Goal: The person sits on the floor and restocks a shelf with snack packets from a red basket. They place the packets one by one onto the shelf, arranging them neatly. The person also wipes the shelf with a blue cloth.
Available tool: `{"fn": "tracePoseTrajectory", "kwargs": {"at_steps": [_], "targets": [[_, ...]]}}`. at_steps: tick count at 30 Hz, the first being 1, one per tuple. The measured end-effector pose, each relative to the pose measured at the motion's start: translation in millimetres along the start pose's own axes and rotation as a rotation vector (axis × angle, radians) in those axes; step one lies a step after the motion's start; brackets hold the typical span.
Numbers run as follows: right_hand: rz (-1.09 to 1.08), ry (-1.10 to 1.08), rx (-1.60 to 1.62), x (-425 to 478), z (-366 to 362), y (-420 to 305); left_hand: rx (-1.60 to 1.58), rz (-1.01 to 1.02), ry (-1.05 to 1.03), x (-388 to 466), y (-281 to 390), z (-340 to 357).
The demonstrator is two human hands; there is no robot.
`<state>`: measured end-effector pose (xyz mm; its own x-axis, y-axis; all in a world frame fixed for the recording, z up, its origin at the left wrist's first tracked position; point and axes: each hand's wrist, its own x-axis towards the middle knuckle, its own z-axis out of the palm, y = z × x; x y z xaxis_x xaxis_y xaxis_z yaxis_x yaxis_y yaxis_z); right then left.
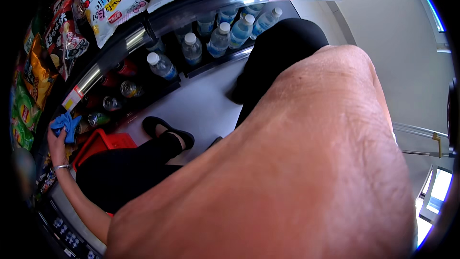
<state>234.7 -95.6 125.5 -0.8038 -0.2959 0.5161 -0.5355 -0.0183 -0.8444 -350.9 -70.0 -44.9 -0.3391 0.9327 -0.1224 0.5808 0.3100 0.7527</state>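
At the far left of the head view, my left hand (57, 147) is closed around a crumpled blue cloth (67, 125). Cloth and hand are against the lower front edge of a dark shelf (88, 85), beside a price tag. A bracelet circles that wrist. My bent right arm (287, 158) fills much of the foreground, very near the camera, and its hand is out of view. Behind the shelf edge, drink cans (112, 103) stand on the lower level, close to the cloth. Several clear bottles with white caps (219, 39) stand further right on that level.
Snack bags (111, 7) lie on the upper shelf. A red plastic container (111, 140) stands between my left hand and my bent legs (107, 176). Pale floor (201, 100) shows around my dark shoe (179, 133). A metal rail (417, 152) is at the right.
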Motion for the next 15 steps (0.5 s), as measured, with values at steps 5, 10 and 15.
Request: {"fn": "tracePoseTrajectory", "kwargs": {"at_steps": [5, 10, 15], "targets": [[0.012, -0.037, -0.007, 11, 1, 3, 0.102, 0.129, -0.023, 7, 0, -1], [0.021, -0.077, -0.023, 20, -1, 8, 0.219, 0.160, -0.002, 11, -2, -6], [0.123, -0.148, -0.114, 7, -13, 28, 0.140, 0.162, -0.039, 11, -1, -5]]}}
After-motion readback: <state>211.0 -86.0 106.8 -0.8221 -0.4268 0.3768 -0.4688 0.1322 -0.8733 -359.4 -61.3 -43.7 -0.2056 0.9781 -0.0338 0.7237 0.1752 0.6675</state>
